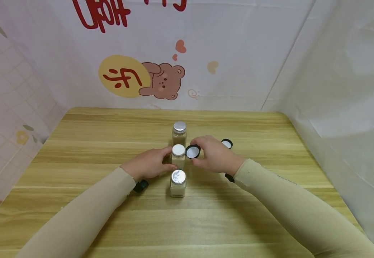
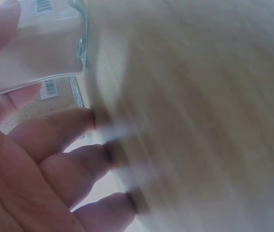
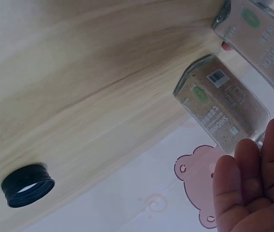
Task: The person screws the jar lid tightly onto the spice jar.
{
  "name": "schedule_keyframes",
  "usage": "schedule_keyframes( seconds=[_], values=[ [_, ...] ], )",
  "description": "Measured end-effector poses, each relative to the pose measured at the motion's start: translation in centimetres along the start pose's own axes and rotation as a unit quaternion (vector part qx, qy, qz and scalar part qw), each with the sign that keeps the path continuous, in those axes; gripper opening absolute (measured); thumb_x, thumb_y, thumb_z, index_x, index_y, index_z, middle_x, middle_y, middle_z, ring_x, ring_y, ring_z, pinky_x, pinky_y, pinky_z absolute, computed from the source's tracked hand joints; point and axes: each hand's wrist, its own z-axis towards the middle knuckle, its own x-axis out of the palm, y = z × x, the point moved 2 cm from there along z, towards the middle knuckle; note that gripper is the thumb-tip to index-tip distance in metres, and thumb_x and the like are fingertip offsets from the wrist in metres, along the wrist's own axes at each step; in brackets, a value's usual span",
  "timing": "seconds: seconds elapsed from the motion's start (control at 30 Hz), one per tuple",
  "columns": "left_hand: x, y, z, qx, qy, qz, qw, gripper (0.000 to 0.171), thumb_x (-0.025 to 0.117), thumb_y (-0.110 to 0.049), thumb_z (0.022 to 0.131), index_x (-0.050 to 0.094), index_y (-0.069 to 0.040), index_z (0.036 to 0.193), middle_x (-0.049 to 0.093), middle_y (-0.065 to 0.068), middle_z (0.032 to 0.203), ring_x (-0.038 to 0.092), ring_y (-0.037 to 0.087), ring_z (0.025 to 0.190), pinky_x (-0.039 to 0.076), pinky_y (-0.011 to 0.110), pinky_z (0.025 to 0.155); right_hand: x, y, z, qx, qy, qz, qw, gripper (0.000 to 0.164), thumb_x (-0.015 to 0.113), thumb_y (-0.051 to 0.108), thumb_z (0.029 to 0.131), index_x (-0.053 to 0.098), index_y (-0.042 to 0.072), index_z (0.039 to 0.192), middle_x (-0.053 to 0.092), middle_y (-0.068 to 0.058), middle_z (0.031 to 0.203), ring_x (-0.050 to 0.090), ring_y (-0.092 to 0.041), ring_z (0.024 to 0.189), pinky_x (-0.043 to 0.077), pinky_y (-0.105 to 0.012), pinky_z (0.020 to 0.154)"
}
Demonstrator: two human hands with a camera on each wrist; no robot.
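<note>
Three glass spice jars stand in a row on the table. My left hand (image 1: 151, 163) holds the middle jar (image 1: 178, 161) between thumb and fingers; its top is white, and its label reads onion powder in the right wrist view. Beside that jar, my right hand (image 1: 214, 154) pinches a black screw lid (image 1: 193, 152), its white lining facing up toward the head camera. Behind is a jar of brownish seasoning (image 3: 223, 104) with a silver seal. Nearest me stands the front jar (image 1: 178, 186), pale inside and also silver-topped, touched by neither hand.
A second black lid (image 1: 227, 143) lies on the wooden table (image 1: 125, 222) to the right of my right hand, lining up. White printed sheets hang behind the table and along both sides, with a cartoon bear (image 1: 165, 82) on the back one.
</note>
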Motion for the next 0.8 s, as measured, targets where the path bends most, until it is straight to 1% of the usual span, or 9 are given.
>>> schedule_keyframes(
  seconds=[0.17,0.3,0.57,0.8],
  values=[
    [0.05,0.01,0.02,0.001,0.0,-0.002,1.0,0.045,0.071,-0.051,0.098,0.053,-0.038,0.138,0.064,-0.004,0.131,0.061,0.018,0.119,0.048,0.046,0.11,0.06,-0.14,-0.02,0.008,-0.001,0.009,1.0,0.029,0.079,0.02,0.089,0.068,0.008,0.113,0.072,0.001,0.106,0.065,-0.023,0.107,0.053,-0.042,0.099],
    [0.08,0.08,0.08,-0.003,0.001,-0.003,1.0,0.046,0.072,-0.051,0.098,0.053,-0.037,0.138,0.064,-0.004,0.132,0.06,0.019,0.119,0.047,0.046,0.11,0.1,-0.24,0.01,0.004,-0.006,0.014,1.0,0.029,0.079,0.02,0.089,0.068,0.008,0.112,0.072,0.0,0.105,0.065,-0.024,0.106,0.053,-0.044,0.099],
    [0.08,0.05,0.13,-0.001,0.0,0.002,1.0,0.05,0.072,-0.05,0.098,0.052,-0.037,0.143,0.064,-0.003,0.135,0.061,0.019,0.123,0.047,0.048,0.111,0.28,-0.47,0.21,0.002,-0.006,0.051,0.999,0.03,0.079,0.019,0.091,0.068,0.005,0.115,0.075,-0.009,0.111,0.067,-0.024,0.11,0.053,-0.045,0.101],
    [0.04,0.0,0.07,0.0,0.001,-0.001,1.0,0.048,0.073,-0.048,0.098,0.054,-0.037,0.14,0.065,-0.002,0.132,0.061,0.02,0.119,0.047,0.049,0.11,0.37,-0.28,0.2,-0.002,-0.016,0.064,0.998,0.028,0.078,0.018,0.092,0.067,0.006,0.115,0.074,-0.009,0.112,0.068,-0.023,0.11,0.053,-0.045,0.1]
  ],
)
